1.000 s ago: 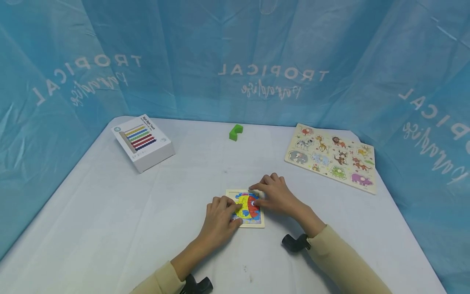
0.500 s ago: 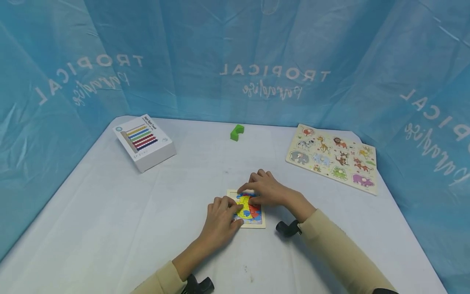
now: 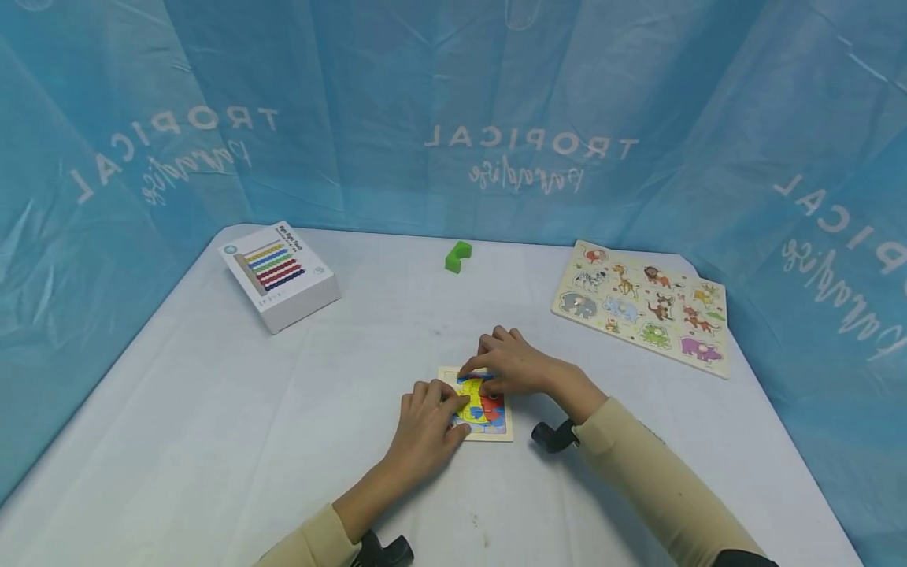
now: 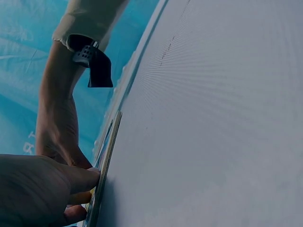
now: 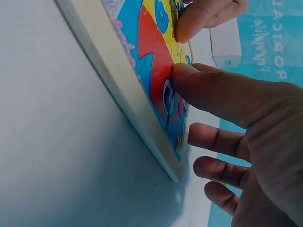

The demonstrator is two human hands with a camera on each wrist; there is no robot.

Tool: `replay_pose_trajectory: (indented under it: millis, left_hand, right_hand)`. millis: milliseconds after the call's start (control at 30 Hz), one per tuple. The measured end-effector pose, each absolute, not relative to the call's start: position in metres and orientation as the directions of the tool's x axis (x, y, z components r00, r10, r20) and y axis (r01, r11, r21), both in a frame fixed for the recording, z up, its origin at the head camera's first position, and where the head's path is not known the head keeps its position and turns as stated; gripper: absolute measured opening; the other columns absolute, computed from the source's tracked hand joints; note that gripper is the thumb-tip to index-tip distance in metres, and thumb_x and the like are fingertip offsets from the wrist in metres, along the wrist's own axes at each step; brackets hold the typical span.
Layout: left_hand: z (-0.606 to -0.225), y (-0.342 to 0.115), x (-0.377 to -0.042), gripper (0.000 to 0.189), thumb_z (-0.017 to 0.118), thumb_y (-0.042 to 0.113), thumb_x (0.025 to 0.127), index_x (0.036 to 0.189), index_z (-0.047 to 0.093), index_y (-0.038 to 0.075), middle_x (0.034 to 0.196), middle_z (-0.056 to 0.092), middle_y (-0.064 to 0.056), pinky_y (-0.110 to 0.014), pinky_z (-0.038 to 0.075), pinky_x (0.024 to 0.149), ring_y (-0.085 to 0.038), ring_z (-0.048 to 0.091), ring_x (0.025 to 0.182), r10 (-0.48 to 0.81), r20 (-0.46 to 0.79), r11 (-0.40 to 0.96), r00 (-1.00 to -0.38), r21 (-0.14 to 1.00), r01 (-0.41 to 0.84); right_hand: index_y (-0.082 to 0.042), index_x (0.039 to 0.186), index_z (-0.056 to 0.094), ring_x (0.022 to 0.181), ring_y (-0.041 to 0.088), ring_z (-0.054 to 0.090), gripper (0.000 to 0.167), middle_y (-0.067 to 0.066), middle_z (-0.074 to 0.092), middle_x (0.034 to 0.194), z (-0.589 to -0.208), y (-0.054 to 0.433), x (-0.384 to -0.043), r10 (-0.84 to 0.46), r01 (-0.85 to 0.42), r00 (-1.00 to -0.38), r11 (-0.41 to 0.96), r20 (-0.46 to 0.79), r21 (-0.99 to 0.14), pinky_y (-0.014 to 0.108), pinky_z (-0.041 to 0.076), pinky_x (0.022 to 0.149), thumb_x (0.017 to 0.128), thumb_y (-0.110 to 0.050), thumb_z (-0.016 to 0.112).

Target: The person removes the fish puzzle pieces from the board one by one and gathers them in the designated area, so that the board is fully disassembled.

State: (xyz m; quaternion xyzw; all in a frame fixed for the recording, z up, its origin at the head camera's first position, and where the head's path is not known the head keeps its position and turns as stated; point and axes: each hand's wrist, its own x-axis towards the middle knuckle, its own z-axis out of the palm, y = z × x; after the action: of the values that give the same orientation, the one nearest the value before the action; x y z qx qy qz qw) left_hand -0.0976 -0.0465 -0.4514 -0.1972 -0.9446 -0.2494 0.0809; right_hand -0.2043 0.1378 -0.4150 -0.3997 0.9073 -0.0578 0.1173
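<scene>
A small wooden jigsaw puzzle [image 3: 490,426] lies flat on the white table, its picture a red, yellow and blue fish in a pale frame. My left hand [image 3: 423,425] holds it at the left side, index finger on the yellow pieces and thumb by the near edge. From the right, my right hand [image 3: 516,364] reaches over the puzzle. Its index finger bends to the upper part, and in the right wrist view the right thumb [image 5: 213,92] touches the red area beside the fish's eye. The other right fingers are spread off the board. Both hands cover part of the picture.
A white box [image 3: 279,276] with rows of coloured beads printed on it stands at the back left. One green block [image 3: 457,257] lies near the back edge. At the right is an animal peg puzzle board [image 3: 641,303]. A blue curtain [image 3: 453,94] surrounds the table.
My right hand has moved left across the puzzle, from its right side to its upper middle, and has held almost still for the last half second. My left hand stays in place.
</scene>
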Motion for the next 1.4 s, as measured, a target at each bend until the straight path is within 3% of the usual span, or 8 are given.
replay_pose_trajectory:
  millis: [400,567,733,933,1167,1400]
  left_hand:
    - [-0.449,-0.045,-0.096,0.036,0.072,0.025,0.081,0.114,0.068,0.012,0.11,0.054,-0.003,-0.04,0.033,0.084,-0.022,0.041,0.102,0.334,0.241,0.803,-0.911,0.434,0.409]
    - [-0.448,-0.046,-0.097,0.036,0.072,0.025,0.081,0.114,0.068,0.013,0.109,0.054,-0.003,-0.039,0.032,0.083,-0.022,0.042,0.101,0.335,0.25,0.804,-0.909,0.427,0.414]
    - [-0.448,-0.046,-0.096,0.036,0.072,0.025,0.081,0.114,0.068,0.013,0.109,0.054,-0.003,-0.039,0.032,0.083,-0.021,0.042,0.1,0.335,0.254,0.801,-0.907,0.431,0.416]
    - [-0.449,-0.046,-0.096,0.036,0.072,0.026,0.08,0.114,0.068,0.013,0.109,0.054,-0.002,-0.039,0.032,0.084,-0.021,0.042,0.101,0.33,0.254,0.804,-0.909,0.428,0.412]
    - [-0.449,-0.046,-0.096,0.036,0.072,0.026,0.08,0.114,0.069,0.013,0.109,0.054,-0.002,-0.04,0.032,0.084,-0.02,0.041,0.101,0.323,0.25,0.804,-0.913,0.436,0.405]
    - [-0.449,-0.046,-0.096,0.036,0.072,0.025,0.08,0.114,0.069,0.013,0.108,0.054,-0.002,-0.04,0.032,0.084,-0.021,0.042,0.1,0.324,0.251,0.803,-0.912,0.437,0.405]
  right_hand:
    - [-0.038,0.114,0.059,0.099,0.018,0.04,0.034,-0.001,0.057,0.107,-0.416,0.137,-0.201,-0.731,-0.708,-0.666,0.683,-0.152,-0.179,0.034,0.032,0.083,0.083,-0.033,0.071]
    - [-0.037,0.119,0.059,0.097,0.017,0.04,0.037,-0.002,0.056,0.103,-0.421,0.141,-0.199,-0.728,-0.701,-0.677,0.682,-0.103,-0.209,0.033,0.032,0.082,0.084,-0.033,0.07]
    - [-0.032,0.125,0.057,0.098,0.016,0.042,0.046,-0.002,0.056,0.102,-0.427,0.144,-0.192,-0.658,-0.635,-0.752,0.738,-0.035,-0.23,0.035,0.033,0.085,0.082,-0.035,0.072]
    - [-0.024,0.116,0.064,0.091,0.017,0.04,0.042,-0.001,0.057,0.097,-0.435,0.141,-0.18,-0.541,-0.542,-0.838,0.811,0.068,-0.221,0.036,0.031,0.079,0.078,-0.039,0.074]
    - [-0.023,0.109,0.068,0.088,0.019,0.04,0.037,0.0,0.057,0.095,-0.442,0.136,-0.165,-0.43,-0.462,-0.885,0.86,0.179,-0.217,0.036,0.029,0.076,0.076,-0.039,0.076]
    - [-0.022,0.108,0.069,0.086,0.02,0.041,0.034,0.001,0.056,0.091,-0.448,0.133,-0.157,-0.351,-0.401,-0.912,0.869,0.21,-0.291,0.037,0.031,0.075,0.077,-0.033,0.076]
